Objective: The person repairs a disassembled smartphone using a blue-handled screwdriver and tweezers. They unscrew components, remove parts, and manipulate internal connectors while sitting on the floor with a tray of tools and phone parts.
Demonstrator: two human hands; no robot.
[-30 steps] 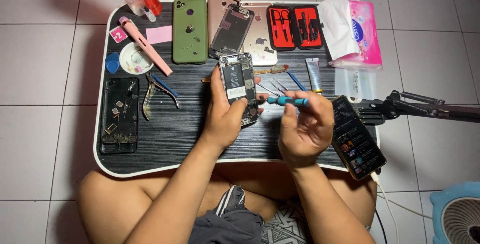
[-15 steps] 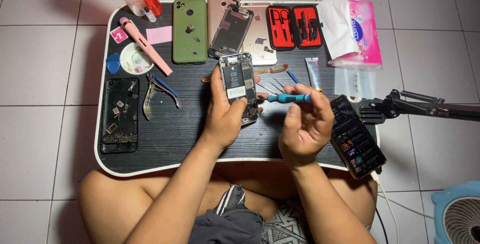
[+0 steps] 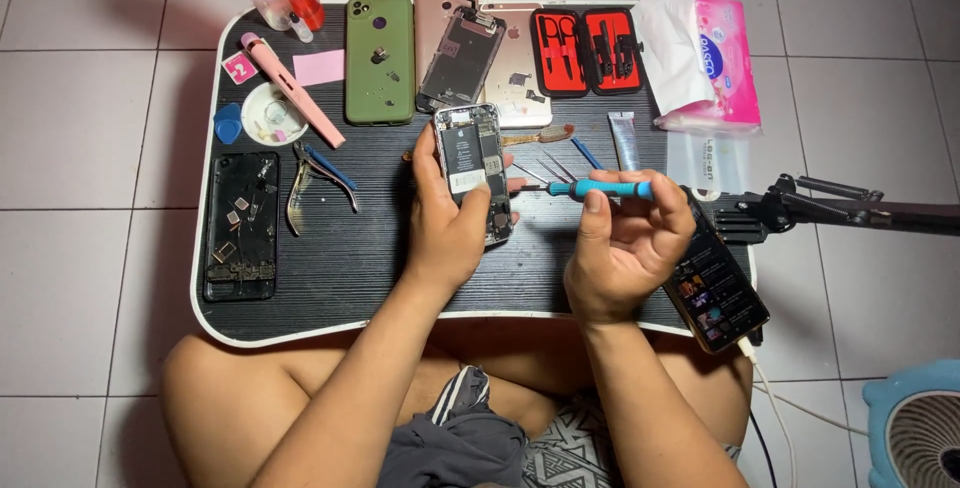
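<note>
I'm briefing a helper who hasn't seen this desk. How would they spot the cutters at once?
Start at the black lap table and go to its left half. Between the black phone shell and the left hand lie the cutters. They are the only plier-shaped tool there, with splayed handles, one of them blue.

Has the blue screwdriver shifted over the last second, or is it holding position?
Barely: the blue screwdriver in the right hand keeps its place, level, just below the grey tube, tip toward the opened phone.
</note>
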